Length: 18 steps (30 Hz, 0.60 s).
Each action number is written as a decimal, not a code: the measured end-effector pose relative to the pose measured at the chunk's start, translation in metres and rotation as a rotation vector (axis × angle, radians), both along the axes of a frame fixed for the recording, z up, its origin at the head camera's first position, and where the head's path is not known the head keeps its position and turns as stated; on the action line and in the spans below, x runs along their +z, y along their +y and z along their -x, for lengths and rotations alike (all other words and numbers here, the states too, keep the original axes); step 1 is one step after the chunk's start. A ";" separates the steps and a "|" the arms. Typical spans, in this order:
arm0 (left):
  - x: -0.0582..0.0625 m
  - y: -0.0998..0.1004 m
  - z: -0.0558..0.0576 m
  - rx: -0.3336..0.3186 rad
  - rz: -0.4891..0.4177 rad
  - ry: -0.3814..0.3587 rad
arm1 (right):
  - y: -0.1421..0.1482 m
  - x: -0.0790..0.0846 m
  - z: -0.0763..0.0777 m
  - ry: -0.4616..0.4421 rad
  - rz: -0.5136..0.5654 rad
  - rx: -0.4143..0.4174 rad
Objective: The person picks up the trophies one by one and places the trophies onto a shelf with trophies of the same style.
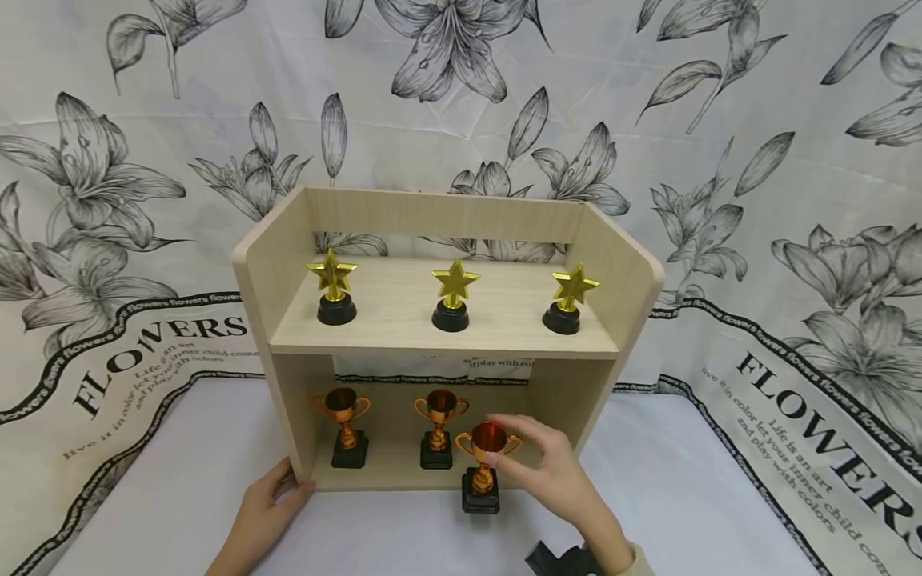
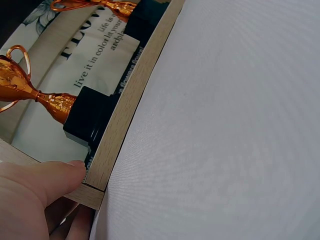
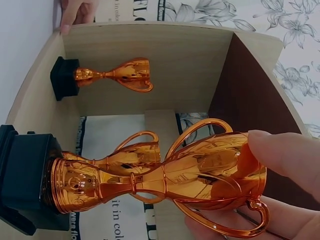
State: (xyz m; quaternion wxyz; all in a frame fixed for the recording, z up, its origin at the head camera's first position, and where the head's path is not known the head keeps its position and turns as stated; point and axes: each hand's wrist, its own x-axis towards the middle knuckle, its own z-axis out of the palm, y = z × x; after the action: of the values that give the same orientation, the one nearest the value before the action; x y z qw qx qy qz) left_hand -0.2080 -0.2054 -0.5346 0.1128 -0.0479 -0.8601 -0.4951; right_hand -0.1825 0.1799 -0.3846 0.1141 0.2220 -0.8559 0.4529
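Observation:
My right hand [image 1: 551,472] pinches the cup of a bronze-coloured trophy [image 1: 484,468] by its rim, in front of the lower shelf's right part. Its black square base points down in the head view. The right wrist view shows the thumb on the cup of this trophy [image 3: 215,175]. My left hand [image 1: 262,508] grips the lower left front corner of the wooden shelf [image 1: 446,352], thumb inside and fingers outside. Two like trophies stand on the lower level, one at the left [image 1: 349,428] and one in the middle [image 1: 437,428].
Three gold star trophies stand on the upper level: left [image 1: 333,288], middle [image 1: 452,296] and right [image 1: 569,300]. White cloth [image 1: 389,540] covers the table. A flower-printed cloth [image 1: 461,144] hangs behind the shelf. A black object [image 1: 562,560] sits by the right wrist.

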 end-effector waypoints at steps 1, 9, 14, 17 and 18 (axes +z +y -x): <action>0.000 0.000 0.000 0.002 0.001 -0.003 | 0.000 0.000 0.000 -0.002 0.000 -0.003; 0.000 -0.001 0.000 0.003 0.005 -0.001 | 0.008 -0.001 0.005 -0.015 0.014 -0.021; 0.001 -0.001 -0.001 -0.005 -0.013 -0.009 | 0.012 -0.001 0.006 -0.014 0.009 -0.056; 0.001 -0.001 -0.001 -0.006 -0.014 -0.019 | 0.015 -0.002 0.007 -0.007 0.001 -0.074; 0.001 -0.001 -0.001 -0.008 -0.017 -0.021 | 0.016 -0.002 0.007 -0.008 0.000 -0.082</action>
State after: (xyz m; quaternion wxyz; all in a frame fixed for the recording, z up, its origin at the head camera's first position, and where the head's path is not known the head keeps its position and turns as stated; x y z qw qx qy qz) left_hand -0.2070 -0.2064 -0.5334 0.1022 -0.0450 -0.8567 -0.5035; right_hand -0.1899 0.1957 -0.3869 0.1292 0.1851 -0.8648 0.4485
